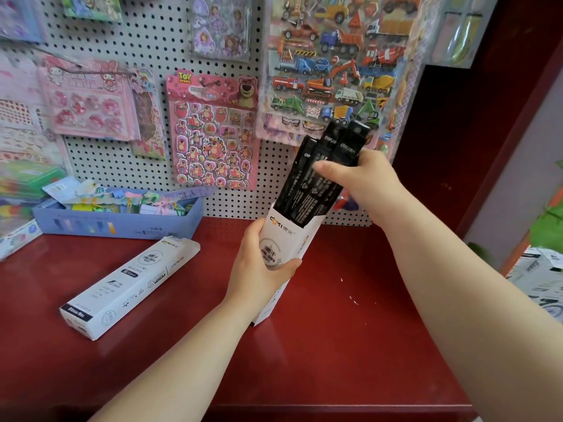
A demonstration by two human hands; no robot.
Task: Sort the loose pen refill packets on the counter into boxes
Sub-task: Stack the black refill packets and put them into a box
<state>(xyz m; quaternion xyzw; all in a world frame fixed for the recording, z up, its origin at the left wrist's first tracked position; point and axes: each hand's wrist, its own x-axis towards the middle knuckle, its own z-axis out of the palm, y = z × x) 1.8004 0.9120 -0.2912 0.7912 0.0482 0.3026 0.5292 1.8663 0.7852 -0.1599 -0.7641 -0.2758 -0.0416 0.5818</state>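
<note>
A stationery and toy shop. A white pegboard (152, 41) covers the wall from 9 to 1 o'clock, hung with sealed sticker sheets like goods on display: bear stickers (213, 138) at 11, truck stickers (332, 62) at 1, pink sheets (88, 99) at 10. Below it runs a red bench (335, 345). On the bench at 9 o'clock a blue tray (122, 228) holds a jumble of small coloured items, and a printed box (128, 284) lies at 8. Printed cartons (539, 275) sit at 3 o'clock, past the bench edge
</note>
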